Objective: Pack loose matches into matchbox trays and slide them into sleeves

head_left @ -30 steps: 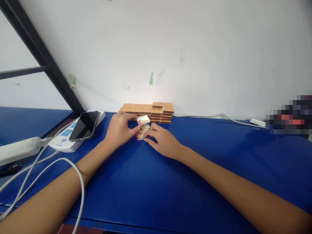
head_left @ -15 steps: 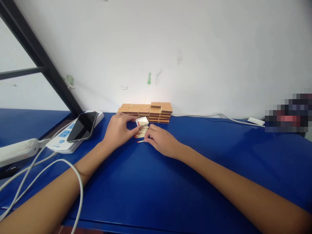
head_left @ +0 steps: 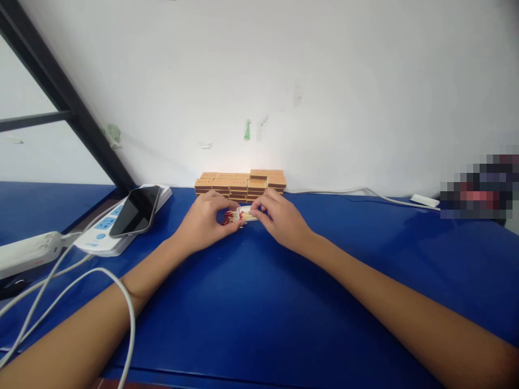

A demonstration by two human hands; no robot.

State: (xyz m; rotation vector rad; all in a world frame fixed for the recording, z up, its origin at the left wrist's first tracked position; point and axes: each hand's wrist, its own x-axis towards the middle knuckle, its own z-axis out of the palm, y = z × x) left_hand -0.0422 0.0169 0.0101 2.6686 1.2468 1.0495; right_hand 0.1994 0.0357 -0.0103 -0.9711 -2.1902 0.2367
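My left hand (head_left: 208,221) grips a small white matchbox tray (head_left: 245,208) between thumb and fingers, over the table. Matches with red heads lie in the tray. More red-headed matches (head_left: 229,217) are piled on the table, partly hidden behind my left hand and the tray. At the tray's right end, the thumb and fingertips of my right hand (head_left: 281,220) are pinched together on a match (head_left: 247,215), though the fingers cover much of it. Right behind both hands stand stacked orange-brown matchboxes (head_left: 231,183) with red print.
A white power strip (head_left: 103,229) with a dark phone (head_left: 137,210) lying on it is at the left. White cables (head_left: 132,319) loop across my left forearm. A white wall rises behind the blue table (head_left: 259,313). A thin cord (head_left: 344,191) runs along the back right.
My right hand has moved up and right from the table to the tray, bringing the match with it. The tray in my left hand has come lower and slightly right.
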